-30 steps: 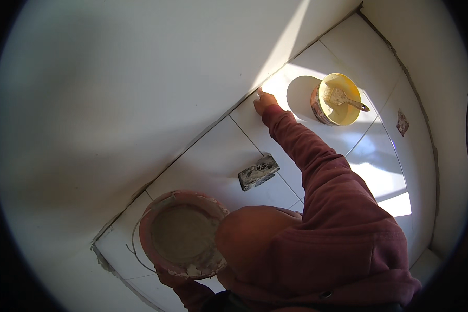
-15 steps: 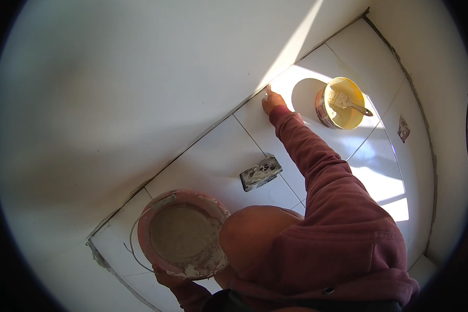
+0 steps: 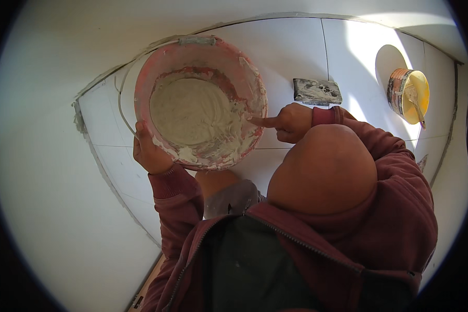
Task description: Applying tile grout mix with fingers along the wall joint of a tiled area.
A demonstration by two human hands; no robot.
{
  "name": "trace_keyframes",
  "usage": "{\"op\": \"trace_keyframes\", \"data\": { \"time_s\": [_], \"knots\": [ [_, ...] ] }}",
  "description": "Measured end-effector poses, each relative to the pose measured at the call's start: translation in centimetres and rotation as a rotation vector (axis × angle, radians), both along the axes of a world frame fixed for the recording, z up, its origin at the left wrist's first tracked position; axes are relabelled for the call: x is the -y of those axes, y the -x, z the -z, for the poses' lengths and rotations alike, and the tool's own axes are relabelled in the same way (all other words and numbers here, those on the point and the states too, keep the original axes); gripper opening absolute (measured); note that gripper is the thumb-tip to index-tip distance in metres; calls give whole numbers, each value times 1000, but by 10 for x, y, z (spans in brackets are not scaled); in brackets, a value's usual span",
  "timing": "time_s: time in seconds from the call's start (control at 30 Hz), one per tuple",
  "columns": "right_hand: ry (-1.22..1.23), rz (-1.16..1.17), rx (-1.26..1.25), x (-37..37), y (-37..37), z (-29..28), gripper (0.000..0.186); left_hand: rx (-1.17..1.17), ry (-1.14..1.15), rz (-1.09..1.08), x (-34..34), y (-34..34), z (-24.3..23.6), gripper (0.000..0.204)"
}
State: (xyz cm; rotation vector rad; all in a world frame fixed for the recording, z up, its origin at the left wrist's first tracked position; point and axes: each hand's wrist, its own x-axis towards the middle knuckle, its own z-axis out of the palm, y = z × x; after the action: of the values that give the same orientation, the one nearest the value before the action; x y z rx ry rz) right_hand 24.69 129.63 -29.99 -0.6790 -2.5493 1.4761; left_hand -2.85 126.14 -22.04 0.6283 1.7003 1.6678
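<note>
Left hand (image 3: pixel 150 151) grips the grout bucket (image 3: pixel 200 101) rim at 7 o'clock; right hand (image 3: pixel 288 122), forefinger out, others curled, dips at 3. One-handed hold: bucket could tip, slopping grout on tiles (image 3: pixel 291 57).

Paste (image 3: pixel 192 112) in bucket (image 3: pixel 156 67); sponge block (image 3: pixel 317 91) right, perhaps tub (image 3: pixel 410 95) beyond.

bright daylight falls from the upper right, laying a hard sunlit patch across the white tiled floor (image 3: pixel 307 57) that washes out to near glare. the yellow tub (image 3: pixel 412 96) throws a crisp round shadow to its left. the rest of the floor sits in soft, even shade. the fisheye lens bends the tile joints into arcs toward the rim, and a black vignette rings the picture (thickest at the left and the corners). focus is sharp in the middle, with the sleeve and jacket at the bottom slightly softer.
</note>
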Motion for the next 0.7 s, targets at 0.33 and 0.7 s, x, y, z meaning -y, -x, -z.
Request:
{"op": "trace_keyframes", "data": {
  "time_s": [0.33, 0.7],
  "knots": [
    [-37, 61, -98, 47, -10, 21, 62, 11, 23, 0, 24, 1, 3, 37],
    [1259, -116, -187, -5, 108, -30, 62, 186, -56, -15, 4, 16, -4, 30]
  ]
}}
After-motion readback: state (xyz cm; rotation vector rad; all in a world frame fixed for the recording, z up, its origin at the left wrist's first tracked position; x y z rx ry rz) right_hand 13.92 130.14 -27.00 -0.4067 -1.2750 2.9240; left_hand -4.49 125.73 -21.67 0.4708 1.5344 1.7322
